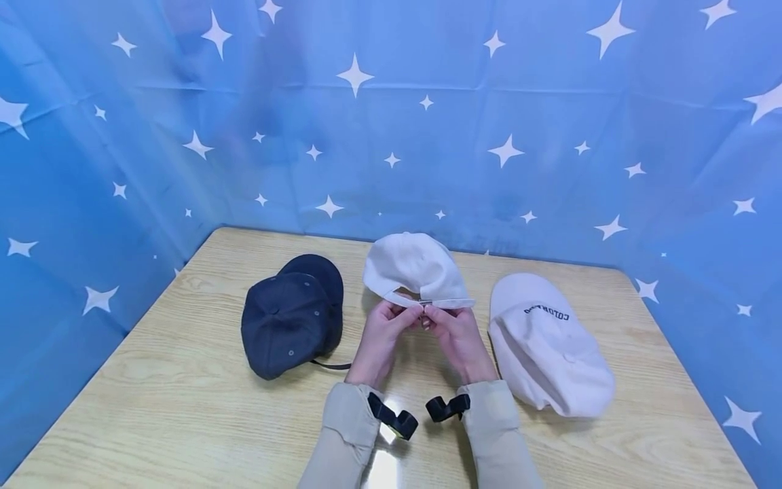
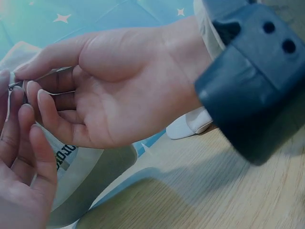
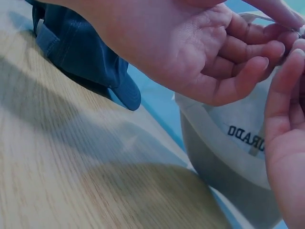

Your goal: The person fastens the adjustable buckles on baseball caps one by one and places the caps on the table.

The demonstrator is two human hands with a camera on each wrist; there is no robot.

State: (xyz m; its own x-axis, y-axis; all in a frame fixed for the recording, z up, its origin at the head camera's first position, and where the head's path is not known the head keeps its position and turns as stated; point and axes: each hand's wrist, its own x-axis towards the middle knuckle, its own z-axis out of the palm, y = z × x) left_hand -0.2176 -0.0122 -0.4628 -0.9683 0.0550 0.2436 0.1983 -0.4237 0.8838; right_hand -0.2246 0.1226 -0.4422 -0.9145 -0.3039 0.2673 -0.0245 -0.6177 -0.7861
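A white cap (image 1: 415, 261) in the middle of the table has its back opening facing me. Both hands are at the strap (image 1: 452, 303) across that opening. My left hand (image 1: 383, 333) pinches the strap beside a small metal buckle (image 1: 425, 301), thumb on top. From the other side, my right hand (image 1: 455, 336) pinches it too, its thumb tip close to the left one. In the left wrist view, the right hand (image 2: 124, 90) shows its palm, with the other fingers loosely curled. Dark mirrored lettering (image 3: 245, 138) shows inside the cap. Fingers partly hide the buckle.
A dark navy cap (image 1: 287, 319) lies on the left, its thin strap end (image 1: 332, 366) reaching toward my left wrist. Right of my hands lies another white cap (image 1: 550, 346) with COLORADO lettering. The wooden table (image 1: 183, 407) meets a blue star-patterned curtain (image 1: 391, 136).
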